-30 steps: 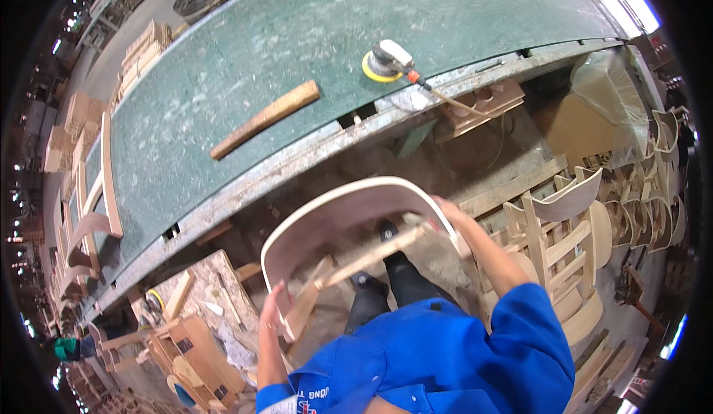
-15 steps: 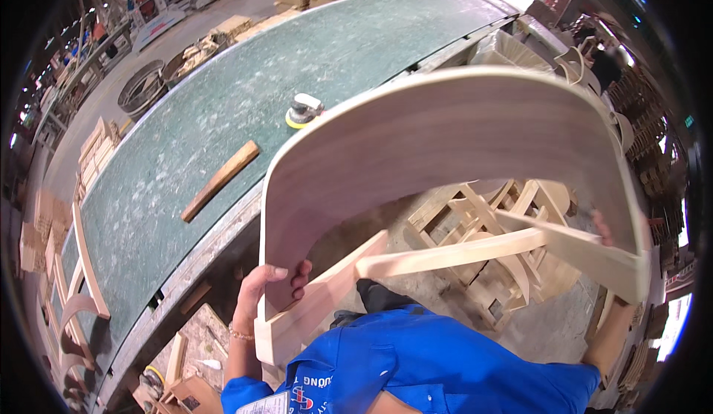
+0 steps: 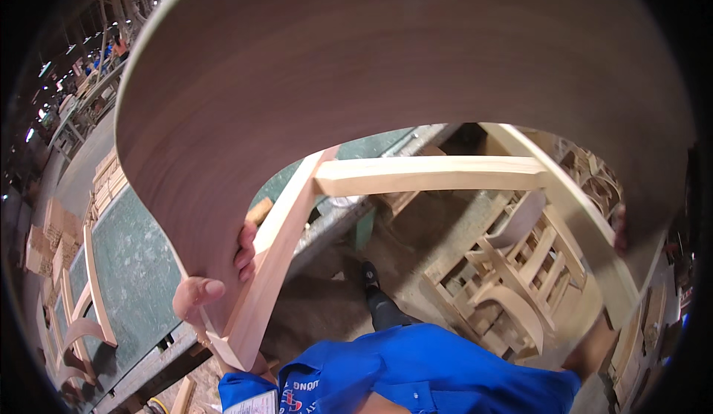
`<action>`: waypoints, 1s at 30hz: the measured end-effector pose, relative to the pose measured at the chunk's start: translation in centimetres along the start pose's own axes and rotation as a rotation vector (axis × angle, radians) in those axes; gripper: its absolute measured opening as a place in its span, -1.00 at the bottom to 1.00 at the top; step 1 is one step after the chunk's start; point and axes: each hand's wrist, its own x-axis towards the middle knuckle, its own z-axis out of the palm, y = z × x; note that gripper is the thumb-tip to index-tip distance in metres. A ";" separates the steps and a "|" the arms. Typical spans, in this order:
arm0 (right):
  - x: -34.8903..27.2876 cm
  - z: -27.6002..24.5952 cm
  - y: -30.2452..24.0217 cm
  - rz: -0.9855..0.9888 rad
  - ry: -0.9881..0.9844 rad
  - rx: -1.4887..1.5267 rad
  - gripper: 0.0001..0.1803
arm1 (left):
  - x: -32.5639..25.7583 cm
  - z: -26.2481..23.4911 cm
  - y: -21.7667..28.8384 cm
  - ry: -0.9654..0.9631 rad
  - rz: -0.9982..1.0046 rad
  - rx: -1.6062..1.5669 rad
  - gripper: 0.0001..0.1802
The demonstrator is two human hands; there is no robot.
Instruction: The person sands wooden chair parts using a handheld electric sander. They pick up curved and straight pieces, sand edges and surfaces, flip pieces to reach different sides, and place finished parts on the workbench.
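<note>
A large curved wooden chair back (image 3: 408, 65) is raised in front of me and fills the upper part of the head view. Two pale side rails, one on the left (image 3: 278, 247) and one on the right (image 3: 575, 228), join its ends, and a crossbar (image 3: 431, 175) links them. My left hand (image 3: 212, 284) is closed around the left edge, thumb outside and fingertips on the inner face. At the opposite end, my right hand (image 3: 620, 230) grips the right side; only its fingertips show, in shadow.
A green-topped worktable (image 3: 141, 265) runs along the left and behind the chair back. Curved wooden parts (image 3: 89, 328) lean at its near left end. To the right, a pile of wooden chair parts (image 3: 520, 265) sits on the floor. My shoe (image 3: 370, 273) shows below the crossbar.
Both hands have lifted the chair back higher and closer, tilting it. It now hides the sander and most of the table. The view has also shifted.
</note>
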 end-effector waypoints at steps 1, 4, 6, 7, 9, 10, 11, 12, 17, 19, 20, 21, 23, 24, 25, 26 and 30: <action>2.6 1.4 2.0 -0.002 -0.030 0.040 -0.63 | 1.6 -0.1 -0.2 0.054 0.027 0.049 -0.05; 11.0 8.9 8.1 -0.006 -0.150 0.135 -0.64 | 7.7 -2.0 -1.2 0.063 0.058 0.121 -0.10; 17.2 15.3 14.6 0.016 -0.239 0.252 -0.65 | 12.3 -3.2 -2.0 0.120 0.060 0.210 -0.10; 20.7 18.3 15.7 -0.021 -0.290 0.263 -0.65 | 14.6 -3.8 -3.1 0.155 0.066 0.202 -0.11; 28.4 23.5 20.3 -0.061 -0.392 0.296 -0.66 | 19.6 -4.9 -4.6 0.131 0.113 0.249 -0.18; 32.3 25.5 22.2 -0.027 -0.412 0.280 -0.65 | 22.1 -5.3 -5.8 0.191 0.110 0.296 -0.19; 36.3 27.4 24.5 0.011 -0.437 0.256 -0.64 | 25.1 -5.6 -7.0 0.251 0.102 0.349 -0.19; 40.0 28.4 25.9 0.262 -0.266 0.425 -0.64 | 28.0 -5.8 -8.7 0.294 0.091 0.382 -0.19; 43.4 31.9 35.6 0.458 0.356 0.333 -0.61 | 41.4 -1.7 -17.8 0.209 0.176 0.344 0.02; 41.1 33.6 38.1 0.483 0.135 0.449 -0.62 | 46.1 -2.2 -20.0 0.117 0.184 0.463 0.06; 39.8 33.8 38.8 0.494 0.022 0.490 -0.62 | 47.7 -3.0 -21.4 0.083 0.195 0.513 0.07; 36.8 34.7 39.7 0.489 -0.087 0.474 -0.64 | 48.2 -4.1 -21.7 0.097 0.235 0.687 0.10; 31.2 36.5 39.6 0.483 -0.257 0.389 -0.66 | 47.9 -6.4 -21.2 0.064 0.256 0.843 0.07; 28.8 36.7 39.2 0.489 -0.317 0.315 -0.67 | 46.6 -7.6 -21.6 0.132 0.156 0.711 -0.12; 26.6 36.8 38.9 0.519 -0.368 0.229 -0.67 | 45.0 -8.8 -22.4 0.199 0.087 0.658 -0.24; 24.9 36.6 38.7 0.549 -0.416 0.143 -0.67 | 43.0 -10.0 -23.4 0.263 0.017 0.605 -0.34; 19.9 38.3 40.3 0.440 -0.866 -0.245 -0.63 | 30.5 -14.3 -30.5 0.478 -0.152 0.678 -0.56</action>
